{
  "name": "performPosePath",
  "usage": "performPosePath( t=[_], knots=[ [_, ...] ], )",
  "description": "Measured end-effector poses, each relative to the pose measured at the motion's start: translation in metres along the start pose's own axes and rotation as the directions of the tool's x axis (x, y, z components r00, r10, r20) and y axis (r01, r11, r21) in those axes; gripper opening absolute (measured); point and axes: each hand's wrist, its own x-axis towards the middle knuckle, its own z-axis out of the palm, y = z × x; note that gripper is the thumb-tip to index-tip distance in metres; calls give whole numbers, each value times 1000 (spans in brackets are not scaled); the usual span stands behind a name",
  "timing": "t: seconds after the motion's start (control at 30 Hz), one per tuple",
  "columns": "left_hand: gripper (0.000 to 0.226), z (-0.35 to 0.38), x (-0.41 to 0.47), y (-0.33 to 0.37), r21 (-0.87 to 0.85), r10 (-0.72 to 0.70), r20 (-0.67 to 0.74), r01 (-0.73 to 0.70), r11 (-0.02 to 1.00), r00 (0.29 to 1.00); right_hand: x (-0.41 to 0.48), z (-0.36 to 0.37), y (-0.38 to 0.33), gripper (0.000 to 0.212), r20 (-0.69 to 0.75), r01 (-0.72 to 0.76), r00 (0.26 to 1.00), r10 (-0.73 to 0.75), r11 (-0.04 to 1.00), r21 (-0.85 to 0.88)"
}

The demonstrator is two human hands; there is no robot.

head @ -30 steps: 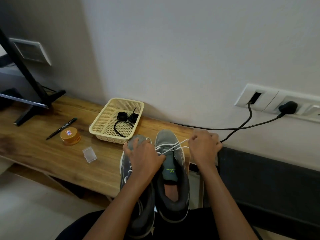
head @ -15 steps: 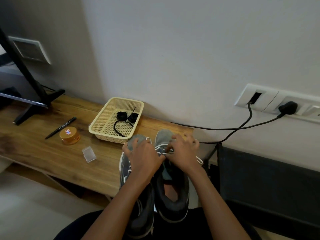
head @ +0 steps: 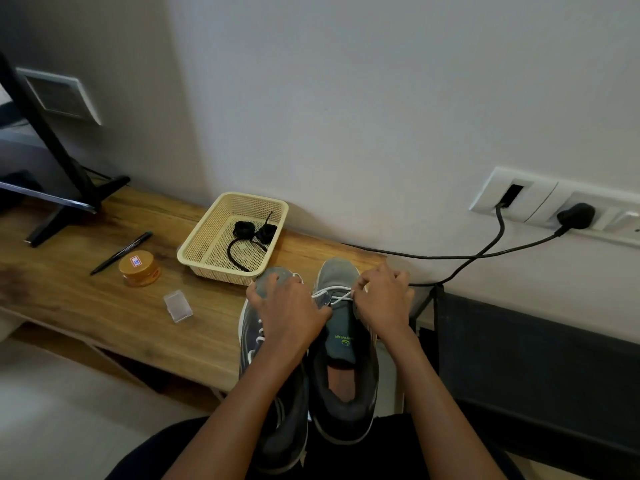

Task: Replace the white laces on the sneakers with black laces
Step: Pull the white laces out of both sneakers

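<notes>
Basket [head: 221, 271] sits on the table [head: 69, 299] just behind the two sneakers [head: 337, 271], laces [head: 242, 230] inside it, tin [head: 139, 268] and pen [head: 121, 252] off left.

I see a long wooden counter [head: 104, 306] running along the wall. A black metal stand foot [head: 69, 202] sits at ten o'clock. Nearer centre, a slim black pen [head: 121, 248] lies just beside a round orange lidded tin [head: 139, 268], with a small clear plastic box [head: 178, 305] at the tin's four o'clock. At two o'clock, a white wall socket panel [head: 540, 206] carries a black plug [head: 575, 215].
</notes>
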Motion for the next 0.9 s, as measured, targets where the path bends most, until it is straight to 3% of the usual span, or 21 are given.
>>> performPosePath(
  t=[0.57, 0.77, 0.9],
  knots=[
    [38, 0, 0, -1, -3, 12, 17, -12, 1000, 1000, 4, 1, 4, 28, 73, -142, 989, 129, 965, 219],
    [27, 3, 0, -3, 5, 4, 5, -4, 1000, 1000, 11, -16, 25, 27, -53, -199, 972, 230, 918, 343],
    [31, 5, 0, 0, 26, 6, 29, -7, 1000, 1000, 14, -10, 36, 9, 41, -222, 975, 220, 927, 301]
  ],
)
